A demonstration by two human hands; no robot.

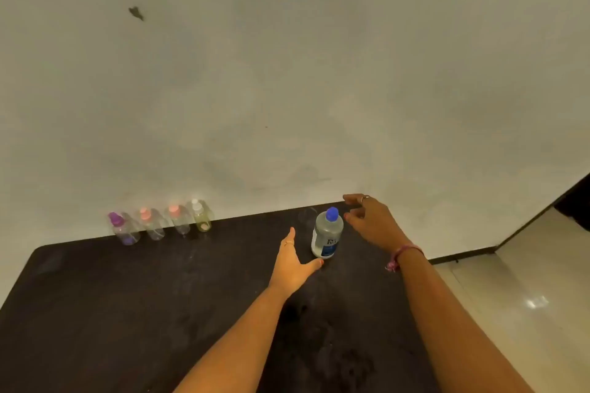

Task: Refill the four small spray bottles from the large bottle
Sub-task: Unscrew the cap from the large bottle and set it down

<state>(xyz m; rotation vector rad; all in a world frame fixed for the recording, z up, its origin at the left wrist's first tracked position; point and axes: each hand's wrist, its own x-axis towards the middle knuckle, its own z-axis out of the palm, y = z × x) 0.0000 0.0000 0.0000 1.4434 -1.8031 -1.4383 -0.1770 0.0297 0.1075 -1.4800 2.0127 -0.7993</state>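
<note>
Head view: the large clear plastic bottle with a blue cap and blue label [327, 234] stands upright on the dark worktop [127, 297], near its far edge, at about one o'clock from the person. The cap is on. The left hand [293, 262] lies just beside the bottle at its seven o'clock, fingers straight and thumb spread toward the base; the grip is open and holds nothing, and whether the thumb touches the bottle cannot be told. The right hand [370, 220] hovers at the bottle's three o'clock, fingers loosely spread, grip open as well, close to the cap but apart from it.

The four small clear spray bottles stand in a row at about ten o'clock along the wall [287, 73], well apart from the large bottle: one with a purple cap [123, 230], two with pink caps [150, 224] [178, 221], one with a white cap and yellowish tint [201, 216]. All are capped and look nearly empty, so no filling seems done.

The likely risks: a tall, full bottle taken one-handed near the worktop's edge could tip or slip, and pouring into such narrow necks could spill.

Nothing stands between the hands and the bottle. A pink wristband [403, 253] circles the right wrist; pale floor [526, 290] lies at three o'clock.
</note>
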